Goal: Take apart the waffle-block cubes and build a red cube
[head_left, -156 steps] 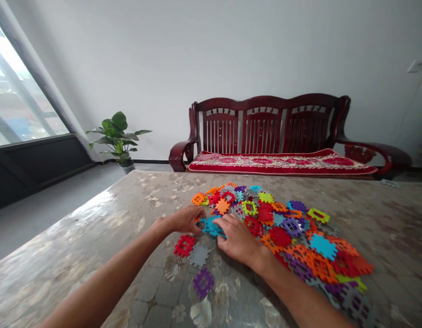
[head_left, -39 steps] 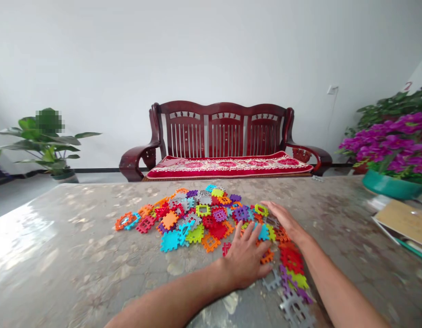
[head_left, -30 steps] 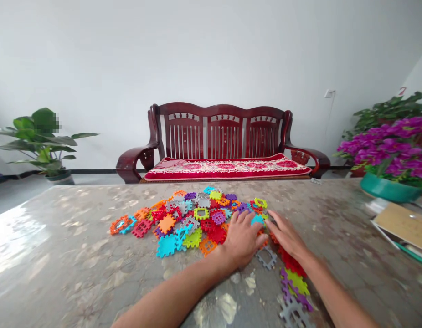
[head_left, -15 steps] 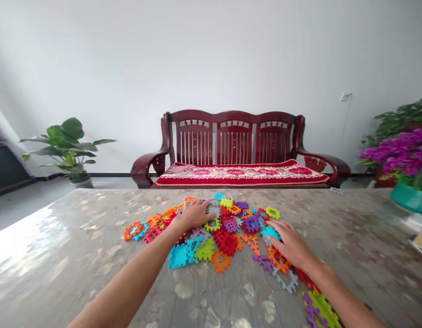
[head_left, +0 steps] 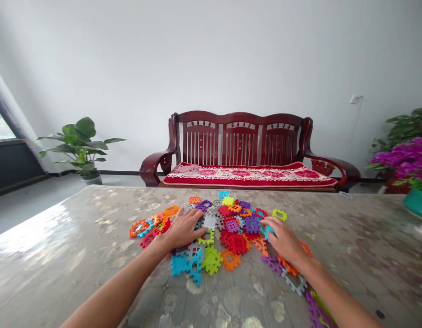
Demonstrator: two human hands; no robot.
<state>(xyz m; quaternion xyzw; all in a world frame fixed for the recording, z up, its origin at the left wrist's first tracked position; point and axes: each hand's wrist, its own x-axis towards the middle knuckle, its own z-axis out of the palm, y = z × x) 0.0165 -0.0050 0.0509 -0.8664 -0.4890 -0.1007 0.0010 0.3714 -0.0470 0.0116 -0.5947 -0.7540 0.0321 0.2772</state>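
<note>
Many colourful notched plastic pieces lie in a loose pile on the table (head_left: 105, 255). My left hand (head_left: 184, 228) rests spread over the pile's left part, its fingertips beside a grey piece (head_left: 210, 222) and its thumb near a lime frame (head_left: 206, 238). On the right side, my right hand (head_left: 282, 239) is over a light blue piece (head_left: 268, 233), fingers curved and apart, partly covering it. Between the hands are a purple piece (head_left: 252, 224) and a red piece (head_left: 239, 244). Nearer me lie a blue piece (head_left: 179, 265), a green piece (head_left: 212, 260) and an orange one (head_left: 231, 259).
Purple and grey pieces trail toward me under my right forearm, with a grey piece (head_left: 295, 281) among them. Behind the table stands a dark red wooden bench (head_left: 240, 136). A potted plant (head_left: 83, 141) is at left, purple flowers (head_left: 404, 159) at right.
My left hand has moved left and toward me, uncovering purple and orange pieces behind it. My right hand has shifted slightly on the light blue piece. The view has turned slightly left.
</note>
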